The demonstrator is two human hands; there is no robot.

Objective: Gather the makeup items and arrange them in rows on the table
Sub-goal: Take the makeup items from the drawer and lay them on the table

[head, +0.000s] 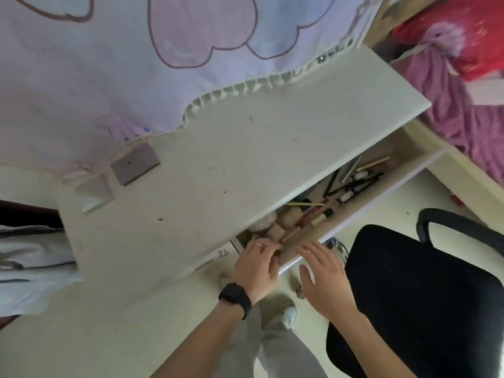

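Both hands (pixel 257 264) (pixel 323 278) reach brushes (pixel 305 218) lying lengthwise along drawer (pixel 362 205).

Your makeup items (pixel 321 205) lie jumbled in the open drawer (pixel 362 205) under the table (pixel 218 170) — brushes, black pencils, pale jars — none out on top yet.

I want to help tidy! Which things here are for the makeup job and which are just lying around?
For the job:
makeup items in the open drawer
table
left hand, right hand

Just lying about:
black chair
grey block
frilled cloth
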